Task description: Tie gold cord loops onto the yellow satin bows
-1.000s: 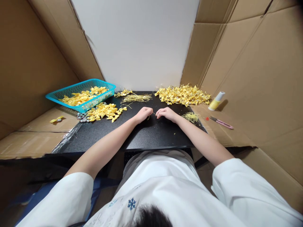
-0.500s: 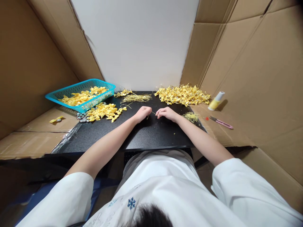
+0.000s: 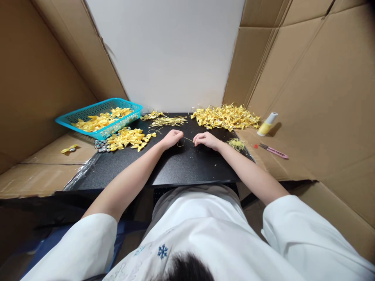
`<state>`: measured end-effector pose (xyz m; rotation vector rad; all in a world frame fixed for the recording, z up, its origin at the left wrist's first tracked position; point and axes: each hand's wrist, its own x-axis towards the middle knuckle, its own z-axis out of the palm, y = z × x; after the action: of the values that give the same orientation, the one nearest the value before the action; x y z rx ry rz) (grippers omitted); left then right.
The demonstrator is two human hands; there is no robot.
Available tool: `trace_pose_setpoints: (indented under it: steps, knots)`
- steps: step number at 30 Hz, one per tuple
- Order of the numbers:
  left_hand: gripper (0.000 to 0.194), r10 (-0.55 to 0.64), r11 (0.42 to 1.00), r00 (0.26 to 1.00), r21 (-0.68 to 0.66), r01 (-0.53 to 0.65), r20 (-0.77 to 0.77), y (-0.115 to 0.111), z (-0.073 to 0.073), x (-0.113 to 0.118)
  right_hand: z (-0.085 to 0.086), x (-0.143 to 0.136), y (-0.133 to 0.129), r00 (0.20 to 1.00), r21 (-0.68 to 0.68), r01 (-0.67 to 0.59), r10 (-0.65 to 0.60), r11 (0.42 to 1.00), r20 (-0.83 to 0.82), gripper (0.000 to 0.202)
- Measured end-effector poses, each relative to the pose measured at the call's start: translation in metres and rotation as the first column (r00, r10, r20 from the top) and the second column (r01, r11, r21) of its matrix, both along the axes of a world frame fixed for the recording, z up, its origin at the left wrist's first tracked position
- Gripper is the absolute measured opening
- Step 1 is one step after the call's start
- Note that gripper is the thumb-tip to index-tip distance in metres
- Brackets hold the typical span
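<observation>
Thin cord [image 3: 188,139] ran left-right, near straight. Left hand [image 3: 172,139] closed on its left side, right hand [image 3: 207,140] pinching its right; neither clearly nearer.

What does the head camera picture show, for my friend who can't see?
A person's left hand and right hand hold a thin yellow cord between them over a black table. Around them are heaped yellow ribbon bows, a turquoise plastic basket holding more, and pink-handled snips.
</observation>
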<state>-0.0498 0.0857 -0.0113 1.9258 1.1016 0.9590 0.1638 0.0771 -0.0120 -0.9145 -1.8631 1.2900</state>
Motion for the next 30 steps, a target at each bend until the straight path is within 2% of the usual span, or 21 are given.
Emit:
trace_pose_setpoints:
  steps: [16,20,22,24,26,27,28,30]
  knots:
    - [0.028,0.044,0.999,0.998,0.019,-0.043,-0.034,0.0,0.006,-0.005,0.006,0.004,0.0,0.999,0.028,0.035,-0.034,0.999,-0.015,0.01]
    - [0.028,0.057,0.997,0.985,0.059,-0.048,-0.165,0.001,0.006,-0.007,0.005,0.004,0.001,0.999,0.08,0.039,-0.037,0.996,-0.016,0.011]
    - [0.028,0.093,0.984,0.945,0.172,-0.04,-0.314,0.0,0.008,-0.009,0.004,0.005,0.001,0.998,0.151,0.048,-0.052,0.987,0.018,0.012]
    - [0.023,0.175,0.941,0.887,0.339,-0.022,-0.428,-0.004,0.012,-0.01,0.003,0.007,0.0,0.989,0.313,0.064,-0.102,0.948,0.105,0.012]
    - [0.02,0.27,0.882,0.853,0.469,-0.033,-0.447,-0.012,0.016,-0.009,0.001,0.009,-0.001,0.961,0.514,0.054,-0.184,0.856,0.206,0.013]
    - [0.028,0.295,0.864,0.85,0.502,-0.042,-0.436,-0.016,0.018,-0.008,0.001,0.009,-0.002,0.943,0.596,0.038,-0.226,0.802,0.244,0.014]
    - [0.038,0.29,0.859,0.855,0.511,-0.034,-0.43,-0.02,0.019,-0.005,0.0,0.01,-0.004,0.927,0.658,0.02,-0.261,0.753,0.27,0.015]
    - [0.047,0.201,0.876,0.879,0.48,0.036,-0.432,-0.026,0.019,0.003,0.001,0.009,-0.007,0.907,0.733,-0.01,-0.302,0.68,0.293,0.015]
